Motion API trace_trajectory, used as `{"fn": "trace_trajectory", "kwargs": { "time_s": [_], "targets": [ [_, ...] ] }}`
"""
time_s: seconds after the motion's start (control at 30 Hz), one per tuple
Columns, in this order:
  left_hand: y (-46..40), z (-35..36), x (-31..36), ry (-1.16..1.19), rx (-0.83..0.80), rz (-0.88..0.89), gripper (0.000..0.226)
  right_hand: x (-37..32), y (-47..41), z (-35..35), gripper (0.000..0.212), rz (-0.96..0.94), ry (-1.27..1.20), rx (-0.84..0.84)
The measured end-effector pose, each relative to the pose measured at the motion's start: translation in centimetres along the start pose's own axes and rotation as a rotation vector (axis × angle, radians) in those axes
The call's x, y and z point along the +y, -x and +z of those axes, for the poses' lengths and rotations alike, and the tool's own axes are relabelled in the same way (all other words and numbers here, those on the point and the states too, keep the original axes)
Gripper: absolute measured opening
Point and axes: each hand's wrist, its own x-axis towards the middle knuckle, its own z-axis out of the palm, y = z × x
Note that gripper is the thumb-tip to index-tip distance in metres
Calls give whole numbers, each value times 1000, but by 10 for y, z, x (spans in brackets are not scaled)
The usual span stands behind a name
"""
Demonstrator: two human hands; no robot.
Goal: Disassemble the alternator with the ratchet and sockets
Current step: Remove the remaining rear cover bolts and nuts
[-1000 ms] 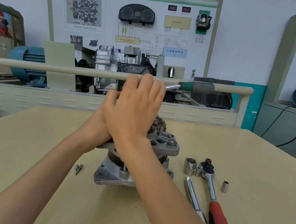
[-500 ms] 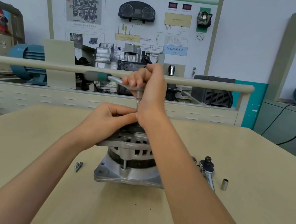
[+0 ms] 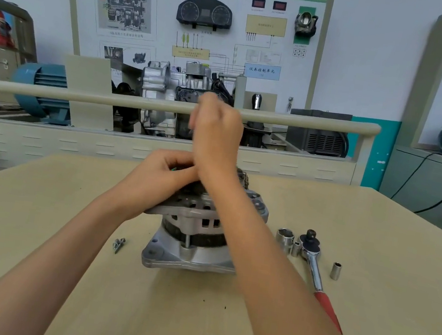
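Your left hand [image 3: 165,171] sits on top of the alternator [image 3: 197,233], fingers curled in against the upper housing; a speck of green shows inside the curl, but what it grips there cannot be made out. Your right hand [image 3: 218,132] is raised directly above the left, wrist just over the left knuckles, fingers drawn into a fist; the hand is motion-blurred, and whether it holds a tool cannot be told. The alternator stands upright on the table [image 3: 31,224] beneath both hands, its wide mounting flange down, your right forearm crossing in front of its right side. To the right of your right forearm lies the ratchet [image 3: 312,257], head away from you, red handle running back under the forearm. A large socket [image 3: 284,237] and a small socket [image 3: 295,248] stand touching just left of the ratchet head; another small socket [image 3: 335,270] stands apart on the far side of the ratchet. A few loose screws [image 3: 118,244] lie on the table below your left wrist, near the alternator's base.
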Motion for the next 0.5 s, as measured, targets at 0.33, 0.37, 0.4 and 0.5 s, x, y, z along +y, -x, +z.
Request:
{"fn": "trace_trajectory", "kwargs": {
  "time_s": [0.33,0.37,0.4,0.5],
  "targets": [
    [0,-3,-4,71,19,-37,32,3,0,-1,43,97,-257,-66],
    [-1,-3,-6,39,52,-30,41,4,8,2,33,-76,30,2],
    [-2,-4,-8,7,75,-11,43,7,15,7,23,-240,360,62],
    [-3,-4,-9,-38,94,39,35,14,28,13,21,-347,1019,188]
  ]
}}
